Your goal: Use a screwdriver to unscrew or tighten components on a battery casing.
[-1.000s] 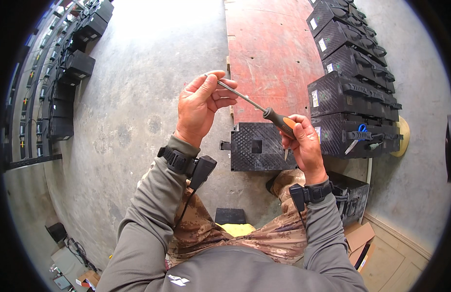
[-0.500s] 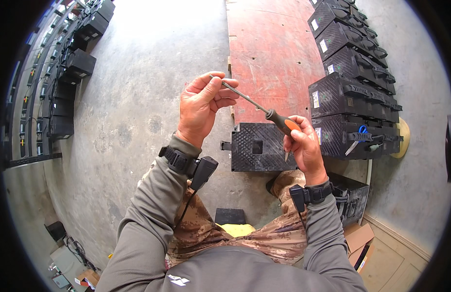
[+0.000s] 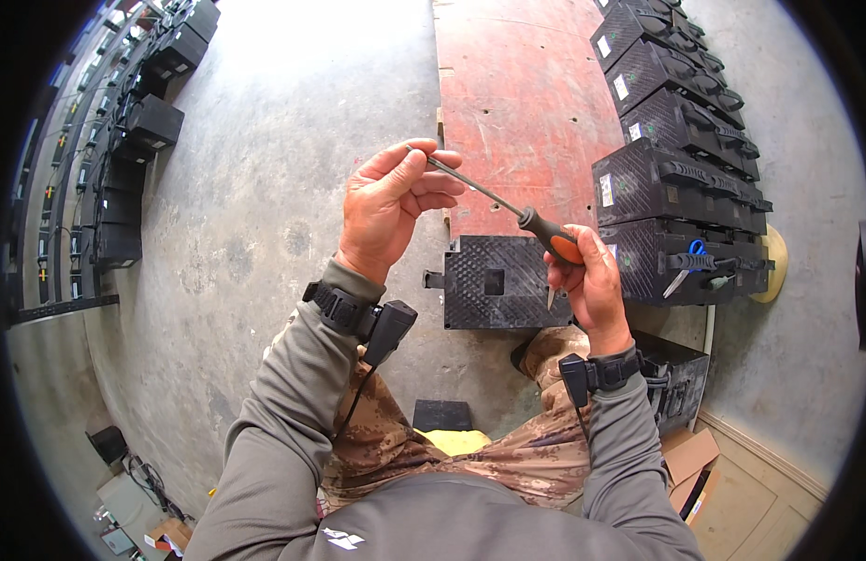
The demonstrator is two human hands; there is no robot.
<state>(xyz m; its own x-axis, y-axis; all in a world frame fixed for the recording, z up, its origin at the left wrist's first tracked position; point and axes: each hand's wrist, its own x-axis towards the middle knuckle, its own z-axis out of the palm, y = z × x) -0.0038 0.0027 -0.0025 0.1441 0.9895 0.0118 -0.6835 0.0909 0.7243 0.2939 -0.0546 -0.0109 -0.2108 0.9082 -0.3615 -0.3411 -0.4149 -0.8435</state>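
Note:
A screwdriver (image 3: 494,197) with a grey shaft and a black and orange handle slants across in front of me, over the red board. My left hand (image 3: 386,201) pinches the far end of its shaft between thumb and forefinger, so the tip is hidden; a tiny part there cannot be made out. My right hand (image 3: 592,280) is closed round the back of the handle. From under its fingers sticks a short, pale pointed thing (image 3: 551,298) whose kind I cannot tell. Below the hands, a black box with a textured top (image 3: 470,309) lies between my knees and the board.
Black cases with handles (image 3: 657,187) line the right side; blue-handled scissors (image 3: 697,249) rest at the nearest one. A red board (image 3: 526,103) stretches ahead. Racks with black units (image 3: 124,178) stand on the left. An open cardboard box (image 3: 687,460) sits at the lower right.
My right hand has drawn the screwdriver handle slightly right, and the handle has turned a little. My left hand stays at the tip end, almost unmoved.

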